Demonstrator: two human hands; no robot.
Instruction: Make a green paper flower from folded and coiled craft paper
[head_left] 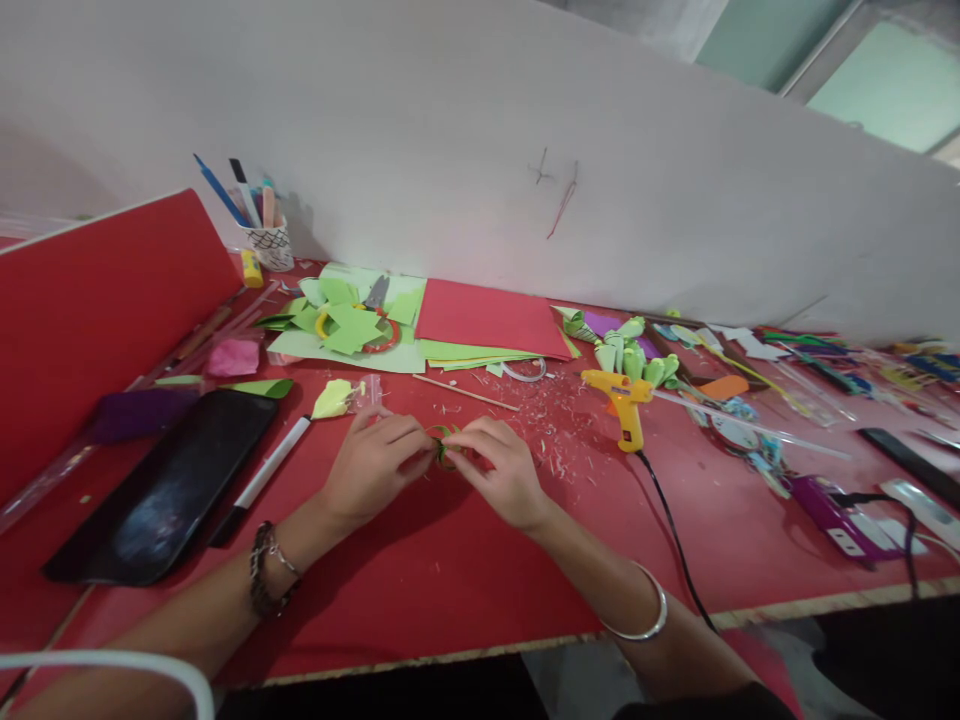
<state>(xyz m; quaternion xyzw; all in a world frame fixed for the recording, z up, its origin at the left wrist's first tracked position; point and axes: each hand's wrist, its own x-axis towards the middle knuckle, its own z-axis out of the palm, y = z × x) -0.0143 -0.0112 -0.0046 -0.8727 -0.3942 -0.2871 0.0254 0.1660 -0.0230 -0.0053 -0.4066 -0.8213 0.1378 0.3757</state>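
Note:
Both hands meet over the middle of the red table, pinching a small green curled piece [444, 447] that looks like cut paper strips. My left hand [379, 460] grips it from the left between thumb and fingertips. From the right, my right hand [504, 468] pinches it the same way. Fingers cover much of the piece, so its full shape is hidden. Just beyond them lie a thin wooden stick [466, 392] and a crumpled yellow-green paper piece [332, 399]. Small paper shreds [551, 415] are scattered right of my right hand.
A yellow glue gun [626, 405] with a cord stands at right, near rolled green paper pieces [626, 345]. Scissors [379, 292] lie among green paper scraps. A black case [169, 485] and white marker [271, 465] are at left. A purple power strip [840, 520] sits far right.

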